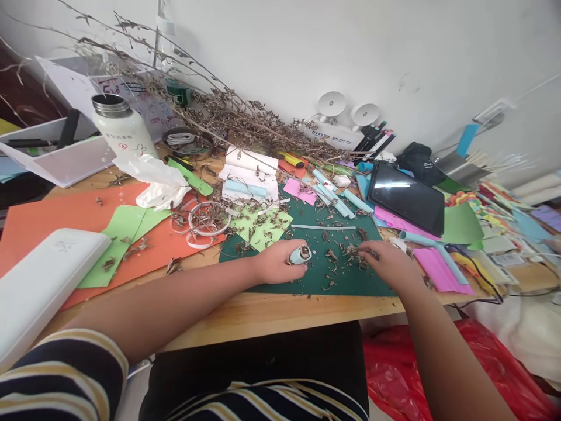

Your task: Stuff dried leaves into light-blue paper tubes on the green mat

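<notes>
My left hand [280, 262] is wrapped round a light-blue paper tube [300, 254], its open end facing up with brown dried leaves showing inside. Over the dark green cutting mat [289, 285], my right hand [388, 261] has its fingers pinched together at a small heap of dried leaves [352, 255]; a few bits show at the fingertips. Leaf crumbs are strewn on the mat between both hands. Behind them lies a thin whitish strip [323, 227]. A light green paper sheet [258, 227] with leaves on it is left of the strip.
Dried branches [236, 111] spread along the wall. Several rolled blue papers [335, 199] lie behind the mat, near a black tablet [407, 197]. On the left stand an uncapped white bottle [125, 128] and a tape ring [209, 219]. A white case [52, 280] sits at front left.
</notes>
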`<action>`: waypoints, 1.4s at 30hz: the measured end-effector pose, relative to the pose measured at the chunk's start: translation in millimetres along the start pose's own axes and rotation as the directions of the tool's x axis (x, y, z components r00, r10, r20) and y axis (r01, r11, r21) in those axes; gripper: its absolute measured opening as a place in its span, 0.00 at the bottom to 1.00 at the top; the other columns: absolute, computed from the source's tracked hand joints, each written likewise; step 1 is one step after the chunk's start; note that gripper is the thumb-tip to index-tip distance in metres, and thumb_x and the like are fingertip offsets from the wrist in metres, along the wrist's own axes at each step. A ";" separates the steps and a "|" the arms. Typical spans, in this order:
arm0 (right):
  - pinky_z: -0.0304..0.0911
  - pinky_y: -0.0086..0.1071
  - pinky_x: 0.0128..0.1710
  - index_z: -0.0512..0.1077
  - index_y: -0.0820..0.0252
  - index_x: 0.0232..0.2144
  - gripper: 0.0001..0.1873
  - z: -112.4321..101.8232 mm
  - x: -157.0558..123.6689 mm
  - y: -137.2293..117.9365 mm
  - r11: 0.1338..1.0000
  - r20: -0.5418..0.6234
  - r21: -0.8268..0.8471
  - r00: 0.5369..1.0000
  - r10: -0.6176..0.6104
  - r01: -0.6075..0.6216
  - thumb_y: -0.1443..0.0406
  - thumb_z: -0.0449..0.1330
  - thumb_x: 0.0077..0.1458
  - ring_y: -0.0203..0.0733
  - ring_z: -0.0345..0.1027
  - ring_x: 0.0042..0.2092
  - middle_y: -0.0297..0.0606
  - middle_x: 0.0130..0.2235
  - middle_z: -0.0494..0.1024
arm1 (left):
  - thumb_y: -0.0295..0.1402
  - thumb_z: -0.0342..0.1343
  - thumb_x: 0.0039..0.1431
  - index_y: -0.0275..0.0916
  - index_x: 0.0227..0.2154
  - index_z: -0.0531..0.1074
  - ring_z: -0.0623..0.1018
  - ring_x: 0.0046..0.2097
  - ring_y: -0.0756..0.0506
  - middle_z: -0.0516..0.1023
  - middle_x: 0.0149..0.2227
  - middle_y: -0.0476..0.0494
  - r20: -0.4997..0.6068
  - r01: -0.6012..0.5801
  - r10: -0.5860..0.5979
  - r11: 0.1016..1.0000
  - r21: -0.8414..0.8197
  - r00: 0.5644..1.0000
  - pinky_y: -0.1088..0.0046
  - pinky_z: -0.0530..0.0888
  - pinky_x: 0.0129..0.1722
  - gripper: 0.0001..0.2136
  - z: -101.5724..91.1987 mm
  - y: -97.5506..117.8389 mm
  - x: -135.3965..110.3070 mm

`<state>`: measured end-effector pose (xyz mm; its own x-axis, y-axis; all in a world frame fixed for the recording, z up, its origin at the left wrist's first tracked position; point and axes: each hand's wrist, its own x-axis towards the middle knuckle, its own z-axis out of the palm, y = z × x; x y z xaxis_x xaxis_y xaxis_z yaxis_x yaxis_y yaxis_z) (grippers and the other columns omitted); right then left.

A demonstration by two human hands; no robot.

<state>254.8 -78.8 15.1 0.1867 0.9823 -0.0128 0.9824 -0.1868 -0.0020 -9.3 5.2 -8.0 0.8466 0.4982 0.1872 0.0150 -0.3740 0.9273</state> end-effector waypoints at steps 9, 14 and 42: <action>0.62 0.34 0.30 0.67 0.58 0.36 0.15 3.4 0.8 -2.7 0.996 -0.023 0.088 1.000 0.008 -0.006 0.61 0.46 0.50 0.42 0.66 0.34 0.38 0.32 0.73 | 0.29 0.47 0.42 0.38 0.20 0.57 0.61 0.22 0.54 0.61 0.19 0.54 -0.029 -0.007 0.012 0.985 0.174 0.999 0.80 0.60 0.22 0.04 0.2 2.4 -0.2; 0.62 0.37 0.37 0.63 0.56 0.46 0.24 6.8 -4.2 -4.1 0.997 0.029 0.071 0.999 -0.036 0.034 0.53 0.50 0.48 0.45 0.64 0.42 0.41 0.44 0.69 | 0.30 0.47 0.43 0.38 0.21 0.57 0.62 0.22 0.54 0.61 0.19 0.54 -0.017 0.036 -0.034 0.988 0.150 0.999 0.80 0.59 0.21 0.04 -0.9 2.9 -0.1; 0.56 0.39 0.32 0.68 0.54 0.33 0.12 10.5 -9.8 -39.5 0.989 -0.017 -0.142 0.999 0.035 -0.037 0.61 0.46 0.49 0.49 0.66 0.39 0.38 0.36 0.74 | 0.30 0.47 0.42 0.38 0.20 0.57 0.62 0.22 0.54 0.62 0.20 0.54 0.001 0.013 -0.014 0.978 0.208 1.000 0.80 0.59 0.21 0.03 0.4 3.3 1.9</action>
<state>214.1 -81.2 4.8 0.2211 0.9752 0.0037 0.9654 -0.2194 0.1408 -7.4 4.5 -4.7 0.8470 0.5023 0.1738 0.1368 -0.5220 0.8419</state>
